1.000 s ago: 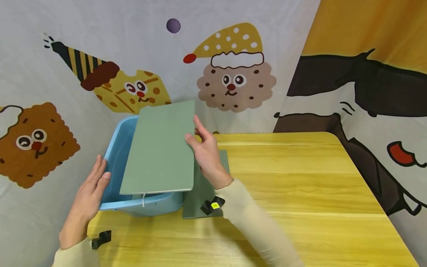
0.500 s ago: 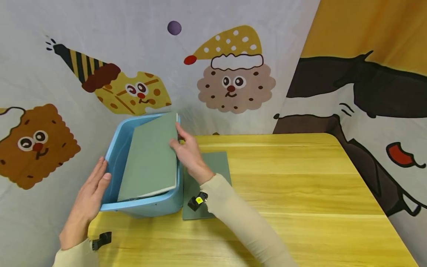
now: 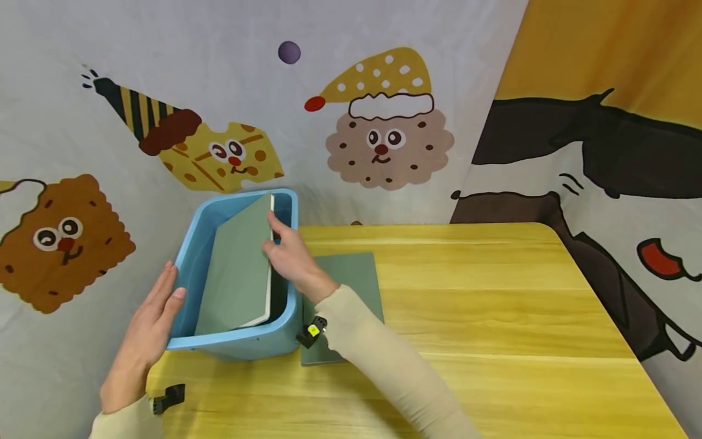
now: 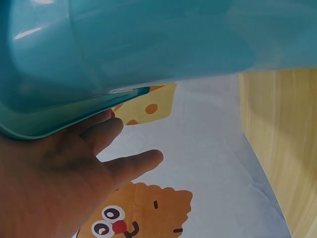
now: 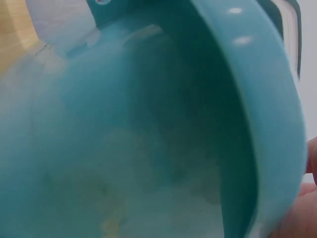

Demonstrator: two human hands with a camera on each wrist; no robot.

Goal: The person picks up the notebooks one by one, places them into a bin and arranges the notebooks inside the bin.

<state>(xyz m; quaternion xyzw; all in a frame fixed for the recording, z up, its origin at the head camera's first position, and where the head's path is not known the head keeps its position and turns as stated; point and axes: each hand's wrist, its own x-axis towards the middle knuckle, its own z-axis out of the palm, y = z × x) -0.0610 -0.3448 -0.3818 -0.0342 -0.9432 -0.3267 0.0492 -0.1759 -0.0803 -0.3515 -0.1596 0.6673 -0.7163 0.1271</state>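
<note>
Pinching the green board point(image 3: 236, 274) by its right edge with my right hand point(image 3: 290, 253), thumb on the top face. Can't see the far fingertips on my feed, but it's clearly a hold. My left hand point(image 3: 145, 326) isn't gripping anything: fingers pretty straight, laid against the left side of the blue tub point(image 3: 236, 347), and the left wrist cam backs that up.

So what just changed: a second ago the board was up above the tub, sticking out past its right rim. Now it's down inside the walls, and there's a dark gap between its right edge and that rim. Right hand came left along with it, left hand has basically stayed put. Looks tilted to me, right side higher than left, so I'd call it in the tub but not flat or let go. Can't tell what it's resting on underneath.

Tub sits at the left end of the wooden table point(image 3: 482, 292), toward the far edge. A second green board point(image 3: 353, 268) lies flat just right of it, partly under my right sleeve point(image 3: 384, 360), same spot as before. Right wrist cam is mostly tub wall, not much help.
</note>
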